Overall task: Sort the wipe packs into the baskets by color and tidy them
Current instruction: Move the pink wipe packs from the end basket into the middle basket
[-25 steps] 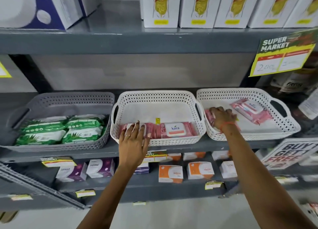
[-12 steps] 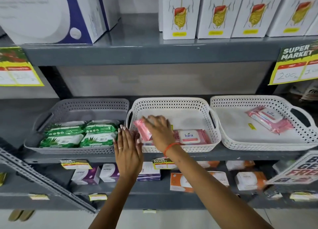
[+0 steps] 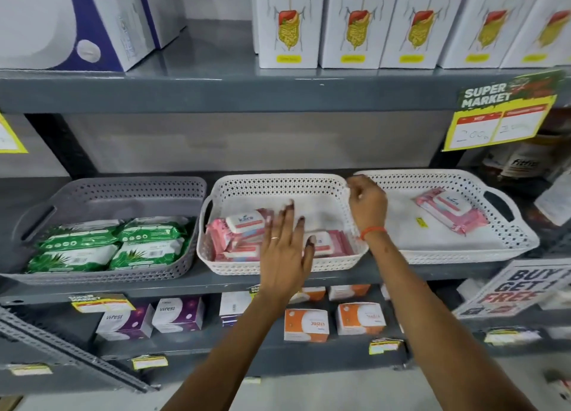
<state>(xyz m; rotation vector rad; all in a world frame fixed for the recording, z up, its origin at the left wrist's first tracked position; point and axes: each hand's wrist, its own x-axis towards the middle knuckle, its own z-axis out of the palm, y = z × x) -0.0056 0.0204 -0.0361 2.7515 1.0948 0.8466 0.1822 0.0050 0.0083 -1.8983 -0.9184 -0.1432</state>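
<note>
- The pink wipe packs [image 3: 247, 234] sit in the middle white basket [image 3: 278, 181] at frame centre, heaped toward its left side, with another pack [image 3: 327, 243] lying flat at its lower right.
- One pink pack [image 3: 451, 209] lies alone in the right white basket [image 3: 448, 175]; by colour it belongs with the others, so we judge the sorting not yet finished.
- The green wipe packs [image 3: 114, 240] fill the front of the grey basket [image 3: 123, 188] at the left in a neat two-by-two block and look done.
- Our left hand [image 3: 284, 253] lies flat over the middle basket's front, its grip open with fingers spread, touching the pink heap without holding anything.
- Our right hand [image 3: 367, 200] hovers above the rim between the two white baskets, fingers loosely curled; we see nothing in its grip.
- Risk: the heap on the left of the middle basket leans unevenly, so a push from the flat left hand may tip the top pack over the rim.
- Risk: reaching right for the lone pack, our wrist passes close to the basket rims and could drag a basket toward the shelf [image 3: 216, 282] edge, where it could slide off.
- Risk: the packs' film looks slick, so a loose pinch may let one slip to the lower shelf of boxes [image 3: 306, 324].
</note>
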